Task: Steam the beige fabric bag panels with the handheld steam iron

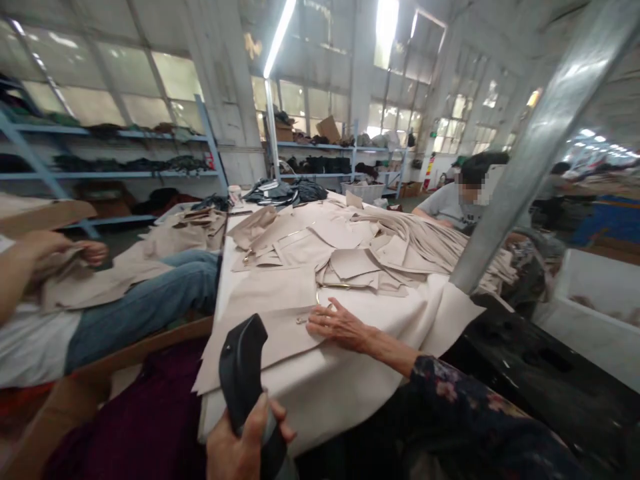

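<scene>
My left hand [245, 433], low in the view, is wrapped round the grip of a black handheld tool [243, 360], its thumb across the near side. The tool's curved head stands upright over the left part of a beige sheet [270, 293]. My right hand [340, 325], in a dark floral sleeve [460, 400], lies palm down on the beige material with its fingers somewhat apart. Close to its fingertips is a small metal fitting [301, 321]. What lies under the right palm is hidden.
Beige cut pieces [355, 263] and long strips [430, 237] are heaped farther back. A metal post [530, 153] rises at the right. To the left, a person in jeans [150, 307] handles beige cloth; another person [450, 200] sits beyond the strips. Black equipment [530, 353] stands right.
</scene>
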